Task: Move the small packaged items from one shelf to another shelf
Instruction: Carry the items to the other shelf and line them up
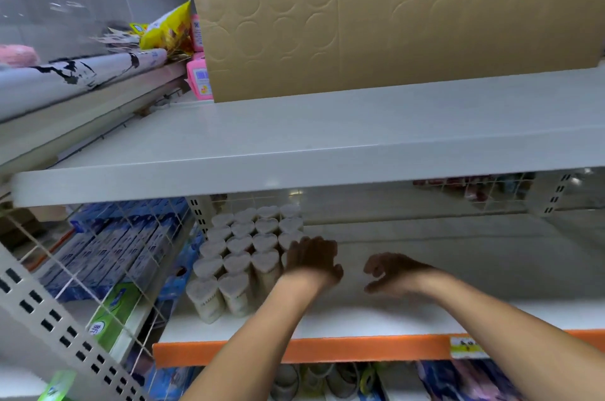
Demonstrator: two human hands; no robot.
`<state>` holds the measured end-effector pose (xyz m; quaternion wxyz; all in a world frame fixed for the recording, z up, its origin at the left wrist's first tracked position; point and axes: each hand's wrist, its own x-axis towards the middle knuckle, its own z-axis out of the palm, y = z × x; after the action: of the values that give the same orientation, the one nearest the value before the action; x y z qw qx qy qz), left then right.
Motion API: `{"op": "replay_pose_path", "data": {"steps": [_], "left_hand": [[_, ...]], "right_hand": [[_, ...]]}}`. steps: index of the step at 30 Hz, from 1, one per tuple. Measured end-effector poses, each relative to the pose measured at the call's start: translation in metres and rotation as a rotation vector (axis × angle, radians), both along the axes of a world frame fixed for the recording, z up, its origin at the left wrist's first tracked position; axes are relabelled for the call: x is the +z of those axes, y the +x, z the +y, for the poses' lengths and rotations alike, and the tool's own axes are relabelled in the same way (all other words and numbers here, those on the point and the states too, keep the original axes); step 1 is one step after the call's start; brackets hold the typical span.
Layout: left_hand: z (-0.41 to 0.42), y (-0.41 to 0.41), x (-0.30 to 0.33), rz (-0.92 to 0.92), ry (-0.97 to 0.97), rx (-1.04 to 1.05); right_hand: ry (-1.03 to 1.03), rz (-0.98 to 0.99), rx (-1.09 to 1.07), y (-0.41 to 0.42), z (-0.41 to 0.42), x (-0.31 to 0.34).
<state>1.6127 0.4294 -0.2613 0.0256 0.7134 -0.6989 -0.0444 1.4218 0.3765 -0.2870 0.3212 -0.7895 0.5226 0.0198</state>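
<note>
Background clutter around the shelving.
Sitting up top: big cardboard box [376, 14], pink packets [199, 80] touching its left edge, yellow bag [170, 29] behind; blue cartons [108, 246] lying behind wire divider [98, 269].

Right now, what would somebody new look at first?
Probably the two bare hands, the left hand and the right hand, reaching onto the white lower shelf. Next, the heart-topped white containers packed in rows at the shelf's left end, touching the left hand. Above, a big cardboard box stands on the upper shelf.

head-worn view, downward, close to shelf [327, 318]
</note>
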Motion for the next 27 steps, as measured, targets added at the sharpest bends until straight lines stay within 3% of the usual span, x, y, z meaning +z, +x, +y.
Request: {"op": "replay_pose_path", "data": {"steps": [5,11,20,27], "left_hand": [[-0.019,-0.031,0.011,-0.064,-0.136,-0.021],[-0.031,-0.066,0.010,-0.099,-0.054,-0.103],[-0.040,-0.153,0.005,0.050,0.110,-0.219],[-0.052,-0.244,0.014,0.069,0.219,-0.355]], "right_hand": [[-0.006,0.061,-0.070,-0.043,0.002,0.018],[-0.027,0.113,-0.127,-0.086,0.002,0.026],[-0.021,0.248,-0.156,-0.157,0.010,0.032],[-0.035,0.241,-0.287,-0.244,0.022,0.040]]}}
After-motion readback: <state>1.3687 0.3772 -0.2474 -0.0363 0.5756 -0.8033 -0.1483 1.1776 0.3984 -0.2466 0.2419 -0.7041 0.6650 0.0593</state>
